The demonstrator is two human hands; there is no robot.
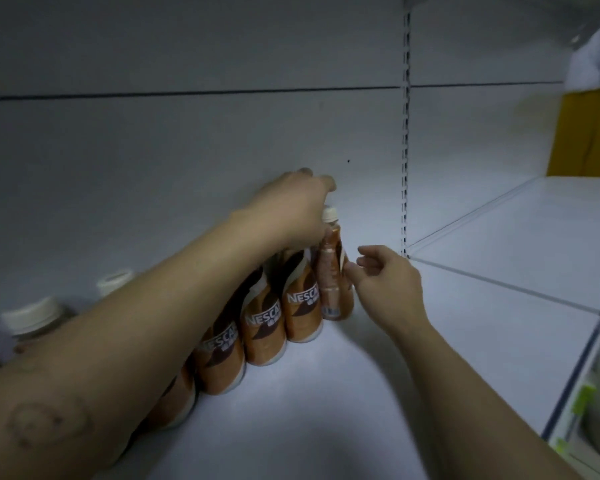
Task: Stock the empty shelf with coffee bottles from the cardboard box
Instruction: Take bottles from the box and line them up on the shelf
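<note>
- A white shelf (pixel 326 393) lies in dim light below a grey back panel (pixel 187 133), with a slotted upright (pixel 405 133) at its right edge.
- Three brown labels read "NESCA", the rest cut off.
- Seven coffee bottles (pixel 302 306) show: five in a row running to the back panel, and two white caps (pixel 32 317) left of the forearm.
- The left grip (pixel 291 209) covers bottle tops at the back; I cannot tell whether it clasps one.
- The right grip (pixel 392 289) is released, thumb tip at the rearmost bottle (pixel 333 271).

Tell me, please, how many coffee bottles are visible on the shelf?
7. A diagonal row: rearmost bottle, second bottle, third bottle, fourth bottle, fifth bottle. Beyond the left forearm: inner capped bottle, outer capped bottle. The forearm may hide more.
</note>
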